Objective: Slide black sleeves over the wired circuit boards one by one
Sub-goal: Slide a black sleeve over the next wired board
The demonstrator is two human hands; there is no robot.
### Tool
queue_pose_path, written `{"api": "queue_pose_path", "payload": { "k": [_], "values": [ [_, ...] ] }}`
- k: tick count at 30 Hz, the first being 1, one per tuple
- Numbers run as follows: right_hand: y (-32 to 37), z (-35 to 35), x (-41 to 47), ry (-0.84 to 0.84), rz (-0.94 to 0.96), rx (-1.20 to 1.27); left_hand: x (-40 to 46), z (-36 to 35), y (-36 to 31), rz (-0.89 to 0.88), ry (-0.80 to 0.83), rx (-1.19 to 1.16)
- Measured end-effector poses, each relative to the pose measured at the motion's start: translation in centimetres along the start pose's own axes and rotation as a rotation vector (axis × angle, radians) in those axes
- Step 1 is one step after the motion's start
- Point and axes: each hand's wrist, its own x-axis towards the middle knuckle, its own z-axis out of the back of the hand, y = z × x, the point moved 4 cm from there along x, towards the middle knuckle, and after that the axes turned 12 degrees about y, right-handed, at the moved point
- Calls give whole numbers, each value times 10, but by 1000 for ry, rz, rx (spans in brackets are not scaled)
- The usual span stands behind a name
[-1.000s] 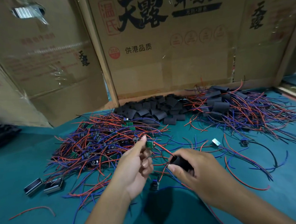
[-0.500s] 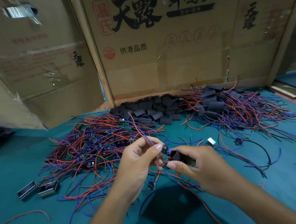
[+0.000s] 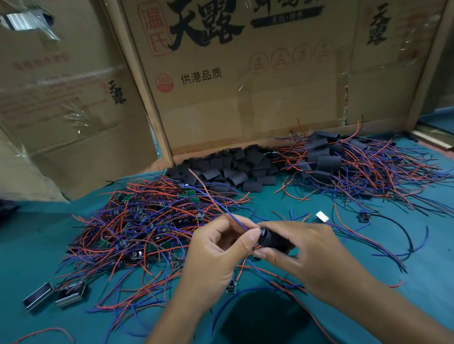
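In the middle of the frame, a little below centre, I see my two hands meeting above the green tabletop [image 3: 429, 278]. My right hand [image 3: 306, 249] grips the black sleeve [image 3: 272, 240] between thumb and curled fingers, and the long axis of the sleeve lies almost level, from right to left, with its open mouth turned to the left. My left hand [image 3: 215, 253] stands directly at this mouth and pinches the wired circuit board [image 3: 261, 232] with thumb and forefinger; I can see only a small part of the board at the rim, so I cannot say how deep it sits inside. Its red and blue wires [image 3: 211, 197] go up and to the left from the pinch, away from the sleeve.

So the board lies just left of the sleeve's mouth and touches it, and I judge that the coming move is a short push along this same level axis, board to the right or sleeve to the left. The two hands are equally near; neither must travel.

The pile of bare boards [image 3: 143, 226] lies at centre left, the loose sleeves [image 3: 228, 169] at upper centre, the sleeved boards [image 3: 354, 168] at upper right
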Motion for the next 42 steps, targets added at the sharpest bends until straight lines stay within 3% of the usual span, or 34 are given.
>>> {"api": "queue_pose_path", "payload": {
  "k": [14,22,25,30,36,42],
  "values": [
    [-5,0,-4,-117,-13,85,0,-6,12,39,-27,-48],
    [-5,-6,-5,-92,-13,-119,0,-5,13,88,-59,10],
    [-13,-4,-6,-74,-67,-195,0,-1,14,106,-133,178],
    [-36,35,13,-88,-174,-411,-2,7,20,26,21,991],
    [-77,125,87,-155,-230,-857,2,15,26,93,16,1251],
    [-143,163,139,-47,-515,-984,3,28,27,111,-48,1319]
  ]
}}
